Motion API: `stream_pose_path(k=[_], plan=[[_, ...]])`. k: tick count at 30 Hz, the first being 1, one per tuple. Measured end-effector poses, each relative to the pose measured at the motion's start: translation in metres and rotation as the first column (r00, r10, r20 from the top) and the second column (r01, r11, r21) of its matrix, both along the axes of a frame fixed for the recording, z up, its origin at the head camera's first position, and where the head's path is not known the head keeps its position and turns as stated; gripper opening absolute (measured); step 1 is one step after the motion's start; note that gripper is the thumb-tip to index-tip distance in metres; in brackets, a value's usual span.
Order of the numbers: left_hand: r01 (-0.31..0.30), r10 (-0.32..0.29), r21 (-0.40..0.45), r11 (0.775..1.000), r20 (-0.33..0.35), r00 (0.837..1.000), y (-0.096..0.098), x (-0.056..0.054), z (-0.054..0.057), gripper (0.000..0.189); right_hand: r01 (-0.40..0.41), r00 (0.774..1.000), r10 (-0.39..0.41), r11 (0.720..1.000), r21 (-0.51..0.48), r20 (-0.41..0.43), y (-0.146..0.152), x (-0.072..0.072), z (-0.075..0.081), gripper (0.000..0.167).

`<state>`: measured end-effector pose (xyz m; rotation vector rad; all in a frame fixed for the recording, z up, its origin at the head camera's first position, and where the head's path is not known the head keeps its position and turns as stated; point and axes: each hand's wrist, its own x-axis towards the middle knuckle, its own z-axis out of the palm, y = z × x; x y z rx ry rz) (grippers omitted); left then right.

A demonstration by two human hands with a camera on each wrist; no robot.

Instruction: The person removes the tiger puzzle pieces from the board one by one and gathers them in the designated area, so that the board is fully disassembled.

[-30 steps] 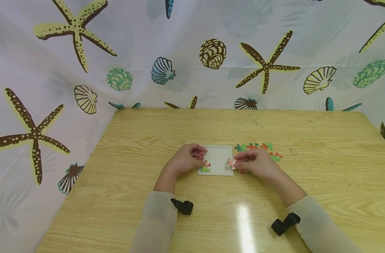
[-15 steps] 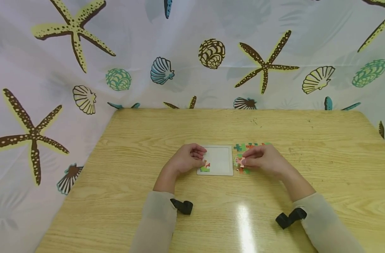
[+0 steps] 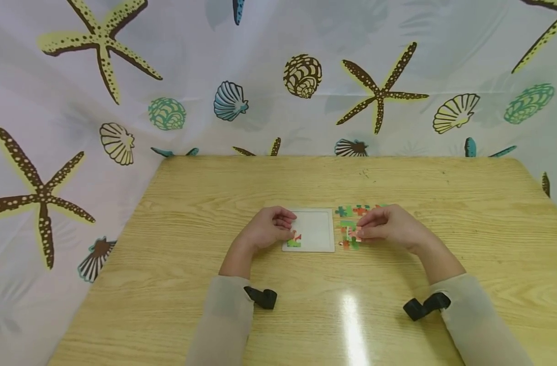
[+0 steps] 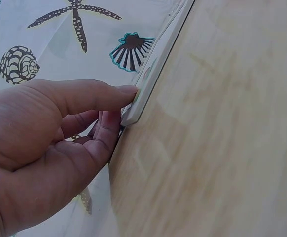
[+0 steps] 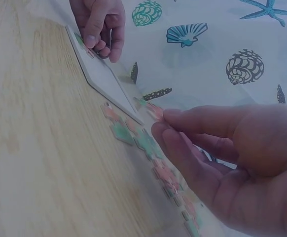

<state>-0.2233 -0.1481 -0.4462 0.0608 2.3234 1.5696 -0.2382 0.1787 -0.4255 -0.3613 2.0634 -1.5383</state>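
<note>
A white puzzle tray point(image 3: 316, 230) lies flat on the table, with a green and red puzzle piece point(image 3: 294, 242) in its near left corner. My left hand point(image 3: 268, 229) grips the tray's left edge, its thumb on top beside that piece. In the left wrist view the fingers curl against the tray's side point(image 4: 142, 101). My right hand point(image 3: 394, 230) pinches a pinkish puzzle piece point(image 5: 155, 112) between thumb and fingertips, just above the loose pieces. Several loose puzzle pieces point(image 3: 348, 210), green, red and orange, lie right of the tray, some hidden by the right hand.
The wooden table point(image 3: 214, 188) stretches out around the tray. Behind and to the left hangs a white curtain point(image 3: 260, 66) printed with starfish and shells. A black wrist camera point(image 3: 265, 299) sits on the left sleeve, another camera point(image 3: 417, 307) on the right.
My right hand has moved right, from over the tray's right edge to over the loose pieces, carrying the pinkish puzzle piece. The left hand keeps its place on the tray.
</note>
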Motion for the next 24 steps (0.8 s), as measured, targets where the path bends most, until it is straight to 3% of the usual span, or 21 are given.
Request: stream_pose_path(k=[24], plan=[[-0.004, 0.004, -0.024, 1.0, -0.011, 1.0, 0.001, -0.002, -0.002, 0.034, -0.034, 0.999, 0.03, 0.995, 0.093, 0.045, 0.017, -0.002, 0.004, 0.027]])
